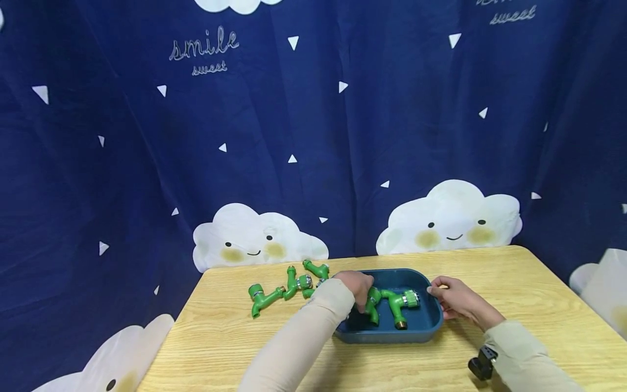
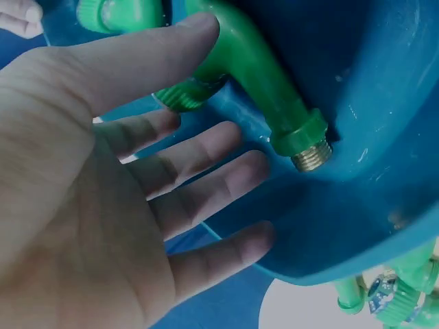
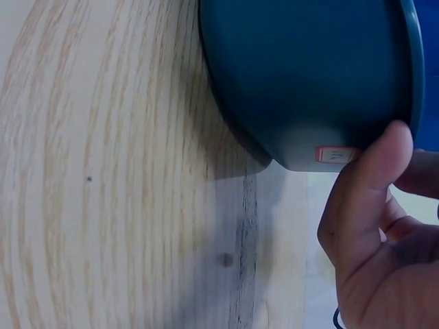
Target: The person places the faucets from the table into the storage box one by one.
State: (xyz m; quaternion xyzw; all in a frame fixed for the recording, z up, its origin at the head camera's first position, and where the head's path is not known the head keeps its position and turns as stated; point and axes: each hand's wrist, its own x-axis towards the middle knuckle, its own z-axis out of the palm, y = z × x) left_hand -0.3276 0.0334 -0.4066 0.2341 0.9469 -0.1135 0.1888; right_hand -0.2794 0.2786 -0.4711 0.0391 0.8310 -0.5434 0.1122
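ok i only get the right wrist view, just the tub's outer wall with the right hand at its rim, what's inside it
Observer: At least two green faucets lie in the dark blue tub.
Operator: ok, anyone reaching in
Observer: Yes, the left hand is over the tub's left part, its fingers spread and nearly straight.
Operator: and anything lying outside it
Observer: At least three other green faucets are on the wooden table, to the left of the tub.
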